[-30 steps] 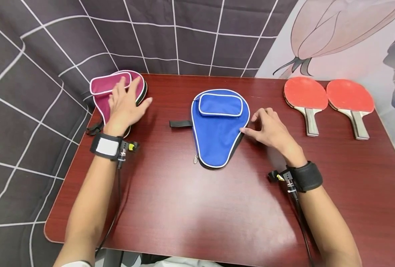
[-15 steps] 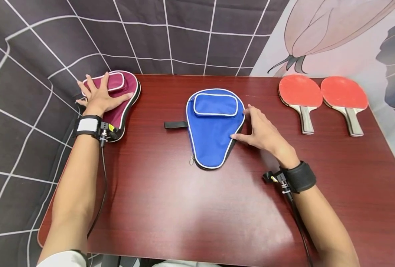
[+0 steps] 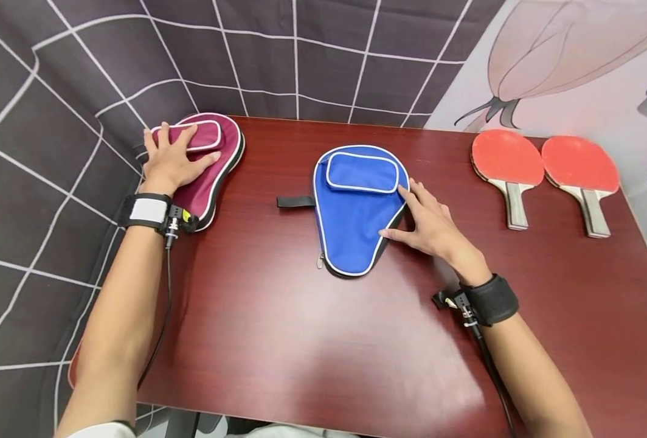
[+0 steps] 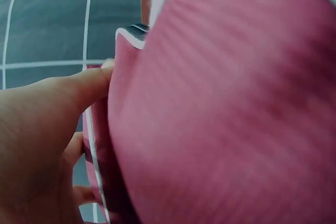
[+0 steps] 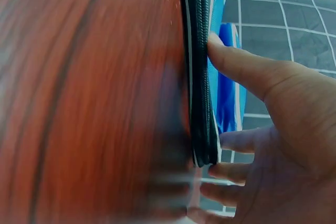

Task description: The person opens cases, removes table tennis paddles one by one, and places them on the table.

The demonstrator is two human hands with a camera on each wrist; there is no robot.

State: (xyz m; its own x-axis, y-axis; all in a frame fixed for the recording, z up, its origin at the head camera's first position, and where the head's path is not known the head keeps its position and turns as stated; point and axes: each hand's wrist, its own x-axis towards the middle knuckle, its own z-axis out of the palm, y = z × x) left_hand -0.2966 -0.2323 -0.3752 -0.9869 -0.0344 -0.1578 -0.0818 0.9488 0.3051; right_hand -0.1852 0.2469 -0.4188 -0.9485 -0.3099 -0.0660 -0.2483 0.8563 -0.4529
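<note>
At the far left of the table lies a maroon table tennis bat case with white piping and a front pocket. My left hand rests on it with fingers spread over the pocket; in the left wrist view the thumb touches its fabric. A blue bat case of the same shape lies flat mid-table, pocket at the top, zip pull at its lower left. My right hand is at its right edge, thumb and fingertips touching the rim. The right wrist view shows the thumb by the black zip.
Two red table tennis bats lie side by side at the back right, handles toward me. A black strap sticks out left of the blue case. A grey checked cloth hangs behind and left of the table.
My left hand has come down onto the maroon case and shifted left, and the case sits slightly further right. My right hand has closed in on the blue case's right edge.
</note>
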